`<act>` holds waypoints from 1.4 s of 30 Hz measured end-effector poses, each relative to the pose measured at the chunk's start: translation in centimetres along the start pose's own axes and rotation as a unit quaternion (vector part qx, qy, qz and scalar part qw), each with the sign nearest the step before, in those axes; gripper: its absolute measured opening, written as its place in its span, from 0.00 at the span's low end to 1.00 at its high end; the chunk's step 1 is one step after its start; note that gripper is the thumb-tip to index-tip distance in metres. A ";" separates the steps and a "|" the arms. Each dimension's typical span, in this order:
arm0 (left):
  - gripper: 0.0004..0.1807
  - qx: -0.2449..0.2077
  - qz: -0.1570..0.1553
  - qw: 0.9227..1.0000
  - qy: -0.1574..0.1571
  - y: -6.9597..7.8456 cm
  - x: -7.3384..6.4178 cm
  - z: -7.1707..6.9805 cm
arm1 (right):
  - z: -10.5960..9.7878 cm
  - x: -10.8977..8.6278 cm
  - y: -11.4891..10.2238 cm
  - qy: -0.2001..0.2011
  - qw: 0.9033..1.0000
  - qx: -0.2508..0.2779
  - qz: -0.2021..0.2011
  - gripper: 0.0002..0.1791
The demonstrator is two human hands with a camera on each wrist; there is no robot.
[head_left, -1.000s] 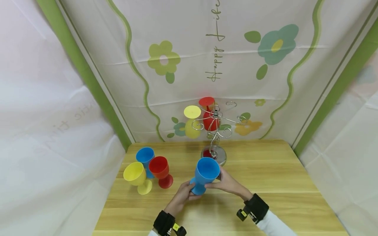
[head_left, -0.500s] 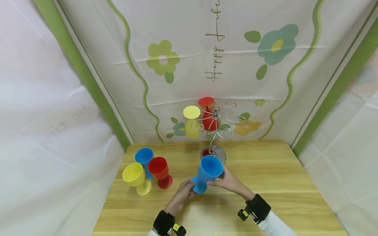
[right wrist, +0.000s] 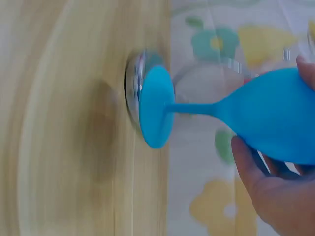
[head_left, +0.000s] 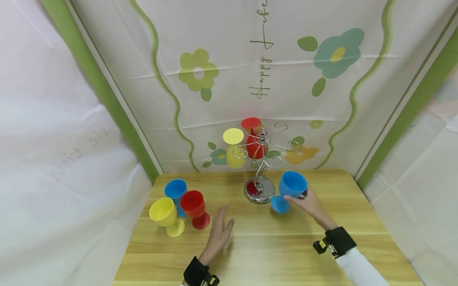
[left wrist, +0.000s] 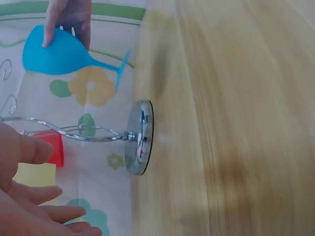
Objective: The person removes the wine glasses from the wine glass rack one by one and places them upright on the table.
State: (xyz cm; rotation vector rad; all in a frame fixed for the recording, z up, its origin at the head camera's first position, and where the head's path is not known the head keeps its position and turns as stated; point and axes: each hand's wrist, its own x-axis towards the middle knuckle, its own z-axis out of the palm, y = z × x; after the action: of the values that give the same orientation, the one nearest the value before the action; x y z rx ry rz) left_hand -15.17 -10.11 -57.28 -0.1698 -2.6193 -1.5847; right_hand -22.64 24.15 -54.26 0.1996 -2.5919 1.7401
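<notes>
My right hand (head_left: pixel 309 203) grips a blue goblet (head_left: pixel 292 185) around its bowl, to the right of the metal rack. Its foot hangs over the table, and in the right wrist view the goblet's stem and foot (right wrist: pixel 156 107) show whole. My left hand (head_left: pixel 220 234) is held out over the table with its fingers extended and nothing in them. Just left of it stand a red goblet (head_left: pixel 193 203), a yellow goblet (head_left: pixel 163 211) and a second blue goblet (head_left: pixel 175 189), all upright. The silver rack (head_left: pixel 262 161) has curled arms and a round base (left wrist: pixel 141 140).
On the rack's left side a yellow goblet (head_left: pixel 234 138) and a red goblet (head_left: pixel 251 123) hang upside down. A white printed cloth (head_left: pixel 229 95) closes off the table (head_left: pixel 257 258) behind, with more cloth at both sides.
My left hand has let go of the blue goblet's foot and drawn back a little left. My right hand has carried the goblet to the right and away from me.
</notes>
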 end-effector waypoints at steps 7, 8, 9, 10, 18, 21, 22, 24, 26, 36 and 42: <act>0.29 0.030 0.051 0.998 0.012 -0.8 -0.6 -0.3 | -5.1 2.0 2.5 0.084 0.993 -0.042 0.073 0.59; 0.29 0.033 0.052 0.998 0.012 -0.9 -0.7 -0.3 | -5.6 2.1 2.9 0.095 0.991 -0.046 0.082 0.60; 0.28 0.036 0.053 0.998 0.013 -1.1 -0.8 -0.3 | -6.0 2.2 3.2 0.105 0.989 -0.048 0.088 0.61; 0.28 0.037 0.052 0.998 0.013 -1.2 -0.9 -0.3 | -6.3 2.3 3.5 0.113 0.988 -0.049 0.094 0.61; 0.28 0.053 0.055 0.997 0.017 -1.7 -1.2 -0.3 | -7.4 1.8 5.6 0.134 0.981 -0.030 0.135 0.63; 0.30 0.056 0.041 0.997 0.017 -1.8 -1.1 -0.3 | -7.5 1.4 6.0 0.137 0.980 -0.022 0.145 0.62; 0.31 0.057 0.036 0.998 0.015 -1.8 -1.1 -0.4 | -7.5 1.3 6.2 0.139 0.979 -0.018 0.147 0.62; 0.32 0.060 0.025 0.998 0.013 -1.9 -1.0 -0.4 | -7.6 1.1 6.4 0.146 0.978 -0.014 0.148 0.62; 0.32 0.059 0.018 0.998 0.009 -1.9 -0.9 -0.5 | -7.6 0.9 6.7 0.153 0.977 -0.011 0.146 0.62; 0.32 0.059 0.090 0.994 0.025 -0.3 0.9 -0.6 | -8.3 1.0 7.4 0.160 0.978 -0.012 0.131 0.61; 0.33 0.037 0.087 0.995 0.030 2.8 3.7 -3.1 | -8.3 0.6 7.2 0.129 0.981 -0.015 0.146 0.63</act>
State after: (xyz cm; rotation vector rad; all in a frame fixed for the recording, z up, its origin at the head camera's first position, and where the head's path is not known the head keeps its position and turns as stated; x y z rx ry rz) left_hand -18.45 -11.38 -52.98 -0.3313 -2.5358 -1.4128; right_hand -24.53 34.48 -57.67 -0.4015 -2.5518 1.6703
